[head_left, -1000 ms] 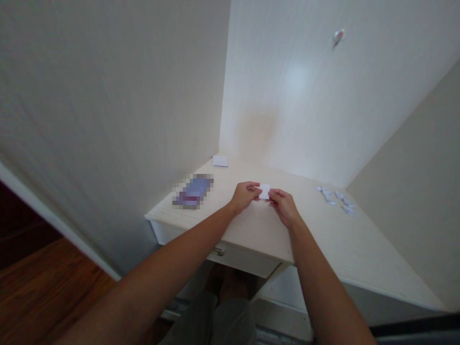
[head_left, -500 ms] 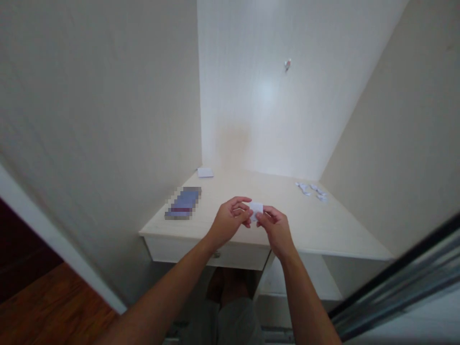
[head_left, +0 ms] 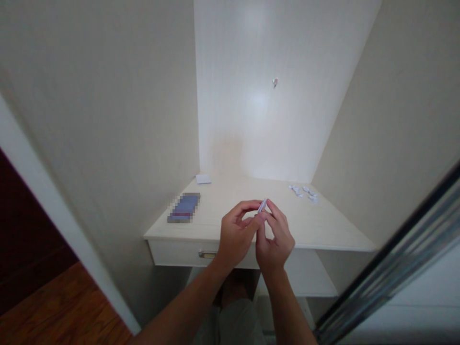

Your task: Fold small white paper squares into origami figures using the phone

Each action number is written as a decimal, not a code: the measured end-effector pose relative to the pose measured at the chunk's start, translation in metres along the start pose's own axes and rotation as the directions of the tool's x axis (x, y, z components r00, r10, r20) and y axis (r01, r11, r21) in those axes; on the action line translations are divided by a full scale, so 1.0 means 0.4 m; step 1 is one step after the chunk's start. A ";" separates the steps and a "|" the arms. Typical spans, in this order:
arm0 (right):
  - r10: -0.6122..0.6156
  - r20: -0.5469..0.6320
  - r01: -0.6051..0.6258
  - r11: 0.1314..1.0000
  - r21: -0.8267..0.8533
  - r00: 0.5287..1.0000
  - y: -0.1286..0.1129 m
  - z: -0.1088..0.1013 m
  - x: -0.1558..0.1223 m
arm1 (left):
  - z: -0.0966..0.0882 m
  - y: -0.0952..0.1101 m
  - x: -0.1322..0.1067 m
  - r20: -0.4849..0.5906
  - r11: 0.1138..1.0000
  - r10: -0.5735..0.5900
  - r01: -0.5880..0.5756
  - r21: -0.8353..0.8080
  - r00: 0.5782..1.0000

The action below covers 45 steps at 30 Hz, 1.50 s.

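A small piece of white paper (head_left: pixel 262 205) is pinched between both hands above the front part of the desk. It shows nearly edge-on and looks folded. My left hand (head_left: pixel 237 231) grips it from the left with the thumb and fingers closed. On the other side, my right hand (head_left: pixel 275 232) holds it by its thumb and fingertips. The fingers of both hands meet around the paper and hide its lower part.
Several small white folded paper pieces (head_left: pixel 312 193) lie at the desk's right rear. A white paper stack (head_left: pixel 203 179) sits in the left rear corner, and a blurred-out blue object (head_left: pixel 185 207) nearer the left edge. Panels enclose the desk (head_left: pixel 338 235); a drawer handle (head_left: pixel 207 254) is in front.
The paper has turned from flat, facing me, to nearly edge-on. Both hands have drawn closer together and their fingers have closed around it. The camera view has shifted slightly.
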State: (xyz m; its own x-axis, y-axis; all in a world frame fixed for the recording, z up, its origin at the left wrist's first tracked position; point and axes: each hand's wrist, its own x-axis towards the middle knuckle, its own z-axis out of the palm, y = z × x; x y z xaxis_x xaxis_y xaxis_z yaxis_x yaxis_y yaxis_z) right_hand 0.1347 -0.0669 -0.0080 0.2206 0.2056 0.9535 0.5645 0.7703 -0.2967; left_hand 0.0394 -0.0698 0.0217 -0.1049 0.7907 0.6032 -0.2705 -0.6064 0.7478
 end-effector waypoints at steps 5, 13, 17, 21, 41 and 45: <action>0.193 0.136 -0.221 0.945 0.241 0.972 -0.018 -0.027 0.006 | -0.039 0.021 0.012 0.098 1.000 0.003 0.000 -0.025 0.995; 0.489 0.364 -0.608 0.583 0.539 0.792 -0.030 -0.050 0.006 | -0.061 0.012 0.013 0.187 0.972 -0.135 0.166 -0.167 0.973; 0.518 0.437 -0.675 0.497 0.546 0.735 -0.028 -0.058 0.002 | -0.070 0.002 0.009 0.203 0.953 -0.219 0.254 -0.164 0.954; 0.546 0.427 -0.691 0.508 0.514 0.720 -0.023 -0.057 -0.005 | -0.077 0.003 0.004 0.193 0.953 -0.251 0.277 -0.123 0.949; 0.686 0.473 -0.804 0.288 0.520 0.552 0.010 -0.030 -0.050 | -0.106 0.003 0.011 0.094 0.966 -0.172 0.150 0.210 0.981; 0.702 0.457 -0.807 0.293 0.513 0.546 0.008 -0.022 -0.057 | -0.122 -0.015 0.023 0.039 0.941 -0.235 0.217 0.261 0.971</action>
State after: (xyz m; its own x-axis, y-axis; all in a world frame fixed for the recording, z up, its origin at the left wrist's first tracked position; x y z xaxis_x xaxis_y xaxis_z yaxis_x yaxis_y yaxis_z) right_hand 0.1383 -0.0743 -0.0310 0.1534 0.9291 0.3366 -0.4210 0.3696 -0.8283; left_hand -0.0067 -0.0547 0.0094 -0.0007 0.9072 0.4207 -0.0278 -0.4206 0.9068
